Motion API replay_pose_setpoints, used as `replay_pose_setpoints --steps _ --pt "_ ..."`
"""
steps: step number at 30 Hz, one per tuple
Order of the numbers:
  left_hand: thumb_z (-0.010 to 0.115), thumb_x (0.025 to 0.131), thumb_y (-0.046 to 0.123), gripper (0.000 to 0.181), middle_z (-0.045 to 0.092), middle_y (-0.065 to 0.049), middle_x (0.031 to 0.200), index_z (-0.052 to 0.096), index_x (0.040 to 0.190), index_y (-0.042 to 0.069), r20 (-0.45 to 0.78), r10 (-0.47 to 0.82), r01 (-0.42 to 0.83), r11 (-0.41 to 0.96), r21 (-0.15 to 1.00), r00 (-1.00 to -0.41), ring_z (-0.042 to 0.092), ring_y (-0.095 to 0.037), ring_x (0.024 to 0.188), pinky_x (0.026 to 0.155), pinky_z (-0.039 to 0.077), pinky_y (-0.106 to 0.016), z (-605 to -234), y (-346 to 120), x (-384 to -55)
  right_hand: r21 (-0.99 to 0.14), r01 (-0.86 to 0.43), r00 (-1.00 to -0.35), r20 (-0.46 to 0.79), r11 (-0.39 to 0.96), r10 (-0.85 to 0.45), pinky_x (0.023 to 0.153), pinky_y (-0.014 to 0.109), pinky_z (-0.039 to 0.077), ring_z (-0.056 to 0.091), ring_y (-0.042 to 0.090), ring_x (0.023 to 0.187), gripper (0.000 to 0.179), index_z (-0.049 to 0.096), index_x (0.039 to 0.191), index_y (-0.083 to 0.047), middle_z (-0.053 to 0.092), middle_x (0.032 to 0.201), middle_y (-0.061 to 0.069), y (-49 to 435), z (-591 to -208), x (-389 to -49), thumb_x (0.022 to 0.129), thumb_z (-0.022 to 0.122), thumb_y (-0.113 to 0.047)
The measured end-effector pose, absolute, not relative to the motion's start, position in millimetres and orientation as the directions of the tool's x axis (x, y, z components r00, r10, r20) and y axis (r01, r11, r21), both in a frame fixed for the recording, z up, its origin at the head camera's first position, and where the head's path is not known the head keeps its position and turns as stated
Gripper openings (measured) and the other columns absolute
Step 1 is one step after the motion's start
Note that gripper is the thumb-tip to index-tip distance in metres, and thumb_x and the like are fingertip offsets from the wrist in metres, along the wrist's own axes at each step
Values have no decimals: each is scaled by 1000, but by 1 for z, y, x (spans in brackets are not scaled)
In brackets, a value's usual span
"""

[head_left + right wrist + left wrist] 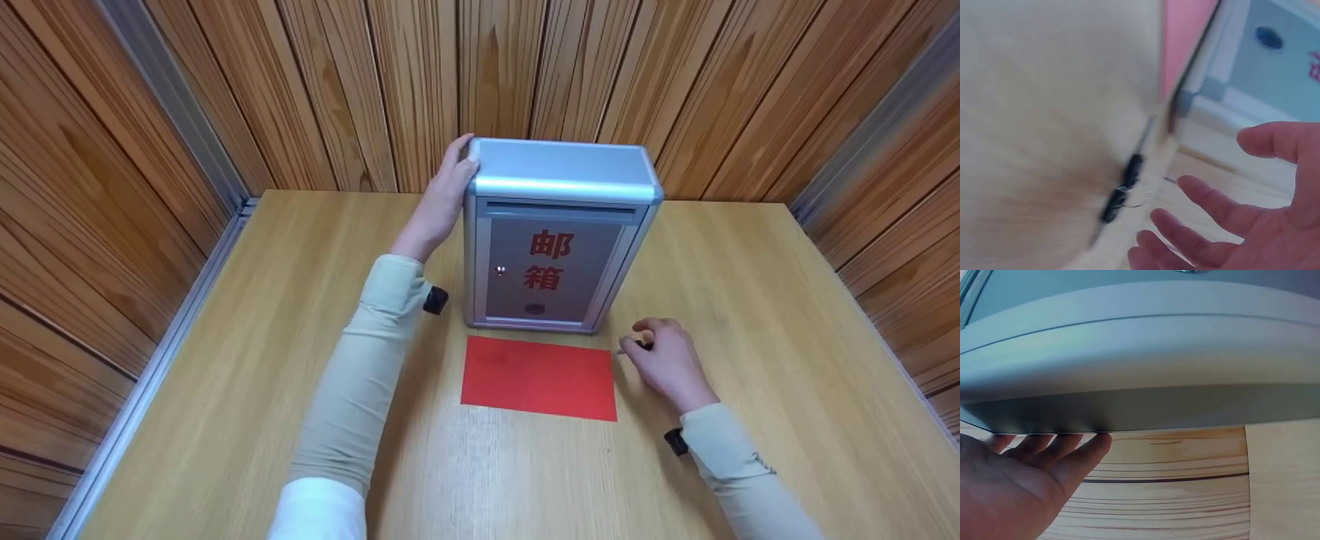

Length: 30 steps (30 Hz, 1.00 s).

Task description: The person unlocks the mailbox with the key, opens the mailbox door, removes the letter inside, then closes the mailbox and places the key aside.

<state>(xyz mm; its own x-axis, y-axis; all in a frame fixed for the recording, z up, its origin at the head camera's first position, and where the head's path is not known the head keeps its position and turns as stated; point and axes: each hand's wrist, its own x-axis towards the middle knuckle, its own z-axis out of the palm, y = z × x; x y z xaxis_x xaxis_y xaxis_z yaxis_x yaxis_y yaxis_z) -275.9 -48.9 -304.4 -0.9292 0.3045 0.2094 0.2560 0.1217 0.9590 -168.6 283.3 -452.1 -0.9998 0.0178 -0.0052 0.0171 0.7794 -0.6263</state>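
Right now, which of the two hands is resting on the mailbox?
The left hand: it lies against the upper left side of the silver mailbox. The right hand is down by the red envelope, near small black keys.

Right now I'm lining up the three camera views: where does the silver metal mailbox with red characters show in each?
Head: silver metal mailbox stands centre, at the table's far edge, left hand on its upper left corner.
Left wrist: its grey side fills the upper half.
Right wrist: its lower front is at top right.
Shared landmark: the mailbox's round dark spot in the head and right wrist views.
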Motion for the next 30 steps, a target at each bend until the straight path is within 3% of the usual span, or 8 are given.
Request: replay_pose_setpoints --steps 3,8,16,19,23,26,30 --pt "24 100 48 62 11 -7 158 7 154 22 208 294 253 123 960 -933 17 -23 141 109 23 -46 -315 -53 -282 -593 -24 -1000 20 805 -15 92 54 41 48 40 109 48 54 125 5 45 129 26 272 -447 -162 91 58 -27" --pt "21 96 60 73 16 -5 157 8 154 17 209 228 257 206 944 -951 22 -19 140 111 19 -41 -324 -62 -272 -532 -81 -997 40 843 -70 95 57 38 40 42 119 56 49 133 2 39 137 25 255 -436 -151 88 62 -30" --pt "30 94 64 78 25 -8 154 16 153 15 189 184 253 441 861 -965 25 -21 138 110 23 -39 -358 -70 -218 -478 -163 -986 113 863 -123 98 65 28 29 44 130 66 46 138 -2 32 145 24 231 -421 -134 83 70 -30" --pt "35 93 64 77 23 -4 155 18 153 18 209 171 270 587 763 -963 22 -20 140 111 19 -41 -374 -69 -192 -445 -191 -980 136 875 -145 98 66 28 27 43 132 71 45 140 -5 30 146 23 222 -417 -129 81 72 -32" --pt "44 91 61 80 19 -8 156 19 153 17 243 208 313 765 563 -947 16 -28 142 111 12 -50 -392 -60 -161 -416 -212 -975 157 884 -160 100 65 25 23 42 135 75 41 144 -9 28 149 20 211 -415 -124 80 73 -35" --pt "51 91 57 83 12 -11 158 16 154 17 258 264 355 830 429 -929 8 -35 143 110 4 -54 -401 -48 -143 -399 -227 -970 174 888 -170 104 62 20 20 41 137 77 39 146 -11 26 151 18 203 -413 -123 81 72 -37" --pt "55 87 57 88 2 -6 160 10 154 24 242 295 363 877 315 -924 0 -36 143 109 -7 -54 -406 -35 -127 -374 -237 -964 205 897 -169 107 61 14 16 40 139 81 35 149 -14 22 154 17 192 -410 -122 81 72 -39"
